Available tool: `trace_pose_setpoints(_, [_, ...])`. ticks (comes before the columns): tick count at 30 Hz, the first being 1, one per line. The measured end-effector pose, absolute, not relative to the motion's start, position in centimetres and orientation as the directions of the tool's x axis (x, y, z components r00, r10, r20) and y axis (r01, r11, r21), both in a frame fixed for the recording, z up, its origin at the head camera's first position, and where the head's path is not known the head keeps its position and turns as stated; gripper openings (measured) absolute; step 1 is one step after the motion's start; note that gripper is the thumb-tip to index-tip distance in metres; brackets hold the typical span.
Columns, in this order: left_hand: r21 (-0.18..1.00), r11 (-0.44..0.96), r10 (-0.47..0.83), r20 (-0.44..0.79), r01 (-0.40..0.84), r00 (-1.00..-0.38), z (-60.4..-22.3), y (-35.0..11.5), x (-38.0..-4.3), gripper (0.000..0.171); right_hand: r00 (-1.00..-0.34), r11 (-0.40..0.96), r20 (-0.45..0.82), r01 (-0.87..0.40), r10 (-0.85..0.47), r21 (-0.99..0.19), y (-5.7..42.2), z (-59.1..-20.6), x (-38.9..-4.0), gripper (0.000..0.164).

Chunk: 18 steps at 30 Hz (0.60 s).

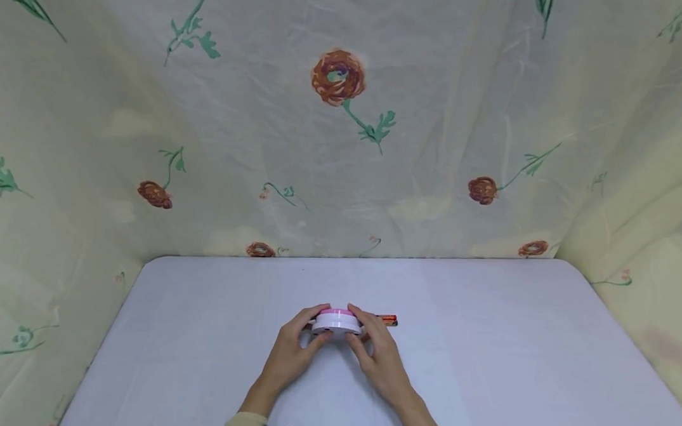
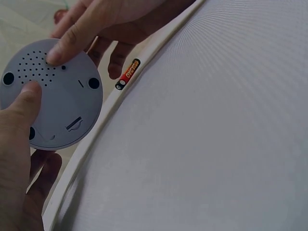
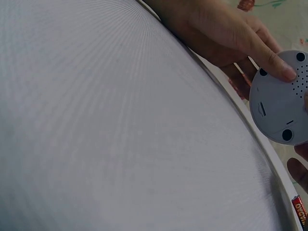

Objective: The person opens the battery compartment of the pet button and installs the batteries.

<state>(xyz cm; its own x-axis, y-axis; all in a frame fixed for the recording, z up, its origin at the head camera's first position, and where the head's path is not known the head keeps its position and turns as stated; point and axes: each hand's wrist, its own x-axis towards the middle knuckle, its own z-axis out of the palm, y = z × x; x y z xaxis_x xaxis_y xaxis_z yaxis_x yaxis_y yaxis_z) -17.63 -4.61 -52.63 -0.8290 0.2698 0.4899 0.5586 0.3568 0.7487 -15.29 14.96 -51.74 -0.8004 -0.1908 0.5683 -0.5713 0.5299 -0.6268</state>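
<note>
We grip a round gadget (image 1: 337, 323) with our left hand (image 1: 290, 354) and right hand (image 1: 384, 362), thumbs on its dotted face. A battery (image 1: 390, 318) lies nearby.

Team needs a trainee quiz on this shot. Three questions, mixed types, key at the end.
1. True or false: the thumbs of the left hand and right hand both touch the side of the round device that has small holes.

2. Fill in: the battery lies nearer the ____ hand.

3. In the head view, the device's top edge is:
A green
B pink
C black

Key: 1 true; 2 right; 3 B.
</note>
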Motion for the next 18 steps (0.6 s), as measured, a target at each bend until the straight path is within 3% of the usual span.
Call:
trace_pose_setpoints(13, [0.762, 0.382, 0.217, 0.476, 0.523, -0.852, -52.64, -4.57, -17.49, 0.045, -0.802, 0.533, 0.563, -0.572, -0.201, -0.624, 14.98, -51.64, -15.42, 0.055])
trace_pose_setpoints(18, [0.772, 0.397, 0.204, 0.453, 0.496, -0.868, -52.72, -4.56, -17.45, 0.045, -0.807, 0.501, 0.55, -0.575, -0.215, -0.647, 14.96, -51.68, -15.35, 0.062])
